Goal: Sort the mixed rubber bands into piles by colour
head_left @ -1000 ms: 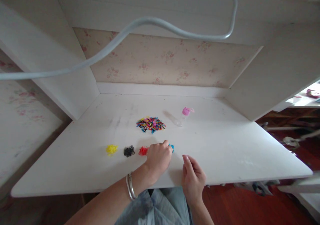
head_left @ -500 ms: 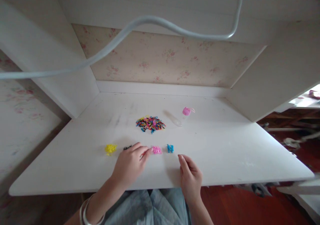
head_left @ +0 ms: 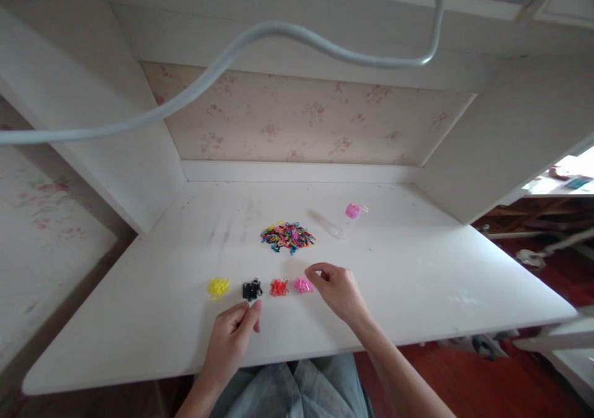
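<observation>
Small elastic bands lie in a row of little piles: yellow [head_left: 218,288], black [head_left: 252,290], red [head_left: 279,288] and pink [head_left: 304,285]. My left hand [head_left: 234,332] is closed just in front of the black pile, thumb pressed to the fingers. Beside the pink pile, my right hand [head_left: 338,289] pinches thumb and forefinger together. Whether either hand holds a band is too small to tell. The blue pile is out of sight, behind my right hand. Farther back sits a larger heap of mixed-colour bands [head_left: 288,237].
A clear container with a pink lid [head_left: 352,211] lies behind and right of the heap. The white desk [head_left: 153,319] has side panels and a back wall with flowered paper. A white cable [head_left: 283,29] crosses the upper view.
My left hand has drawn back from the red pile toward me, uncovering the red and black piles. My right hand has moved forward and left, covering the blue pile.
</observation>
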{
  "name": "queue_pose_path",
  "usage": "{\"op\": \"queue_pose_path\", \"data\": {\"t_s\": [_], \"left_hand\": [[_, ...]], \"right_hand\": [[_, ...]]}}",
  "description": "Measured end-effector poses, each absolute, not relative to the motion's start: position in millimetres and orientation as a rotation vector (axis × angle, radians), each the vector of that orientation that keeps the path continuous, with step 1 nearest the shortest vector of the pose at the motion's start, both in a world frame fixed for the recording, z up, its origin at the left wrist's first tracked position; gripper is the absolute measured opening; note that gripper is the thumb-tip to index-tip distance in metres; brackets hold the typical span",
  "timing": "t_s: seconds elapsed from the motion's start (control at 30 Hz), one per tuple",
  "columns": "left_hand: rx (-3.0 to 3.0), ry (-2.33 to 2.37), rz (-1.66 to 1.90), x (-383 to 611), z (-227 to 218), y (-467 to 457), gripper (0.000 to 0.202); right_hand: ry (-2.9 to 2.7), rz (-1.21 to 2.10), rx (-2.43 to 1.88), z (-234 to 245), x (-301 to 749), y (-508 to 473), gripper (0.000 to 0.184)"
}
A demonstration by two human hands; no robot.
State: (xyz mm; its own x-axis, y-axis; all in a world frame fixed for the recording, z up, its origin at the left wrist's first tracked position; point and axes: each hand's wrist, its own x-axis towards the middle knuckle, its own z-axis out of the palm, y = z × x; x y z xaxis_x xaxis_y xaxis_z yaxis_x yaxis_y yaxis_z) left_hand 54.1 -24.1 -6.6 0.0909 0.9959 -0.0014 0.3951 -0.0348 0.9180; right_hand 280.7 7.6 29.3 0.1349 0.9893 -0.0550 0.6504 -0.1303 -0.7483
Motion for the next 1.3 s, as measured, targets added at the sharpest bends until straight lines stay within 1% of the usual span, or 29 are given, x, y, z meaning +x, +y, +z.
{"op": "queue_pose_path", "data": {"t_s": [0.07, 0.13, 0.3, 0.57, 0.7, 0.83, 0.9, 1.0, 1.1, 1.2, 1.3], "left_hand": [[1.560, 1.399, 0.962, 53.1, -8.1, -24.2, 0.044], [1.578, 1.384, 0.986, 52.6, -9.8, -25.6, 0.044], [1.610, 1.367, 1.008, 53.2, -11.6, -27.0, 0.043], [1.625, 1.357, 1.005, 53.2, -11.4, -25.4, 0.043], [1.630, 1.361, 1.006, 53.3, -11.2, -25.5, 0.042], [1.651, 1.365, 0.988, 53.7, -10.7, -25.2, 0.042], [1.658, 1.369, 0.985, 53.6, -10.6, -25.5, 0.042], [1.663, 1.377, 0.979, 53.5, -10.2, -26.8, 0.042], [1.666, 1.387, 0.970, 54.0, -9.0, -27.7, 0.042], [1.678, 1.388, 0.957, 55.3, -6.4, -27.3, 0.042], [1.699, 1.391, 0.935, 56.4, -3.1, -26.5, 0.042]], "right_hand": [[-1.778, 0.587, -2.052, 29.2, 273.6, 26.4, 0.030], [-1.868, 0.501, -2.167, 25.3, 266.9, 43.7, 0.029], [-1.935, 0.450, -2.245, 13.8, 254.3, 70.1, 0.032], [-2.002, 0.359, -2.263, 10.4, 248.4, 76.2, 0.035], [-2.002, 0.323, -2.223, 13.3, 256.6, 68.3, 0.037], [-1.974, 0.300, -2.185, 16.2, 274.7, 50.9, 0.044], [-1.913, 0.311, -2.143, 15.0, 286.5, 39.3, 0.043], [-1.734, 0.367, -2.059, 9.4, 304.7, 19.3, 0.042], [-1.601, 0.397, -2.057, 1.2, 318.7, -1.0, 0.046], [-1.559, 0.388, -2.100, -6.7, 325.6, -16.8, 0.050], [-1.559, 0.387, -2.107, -13.0, 327.1, -24.8, 0.050]]}}
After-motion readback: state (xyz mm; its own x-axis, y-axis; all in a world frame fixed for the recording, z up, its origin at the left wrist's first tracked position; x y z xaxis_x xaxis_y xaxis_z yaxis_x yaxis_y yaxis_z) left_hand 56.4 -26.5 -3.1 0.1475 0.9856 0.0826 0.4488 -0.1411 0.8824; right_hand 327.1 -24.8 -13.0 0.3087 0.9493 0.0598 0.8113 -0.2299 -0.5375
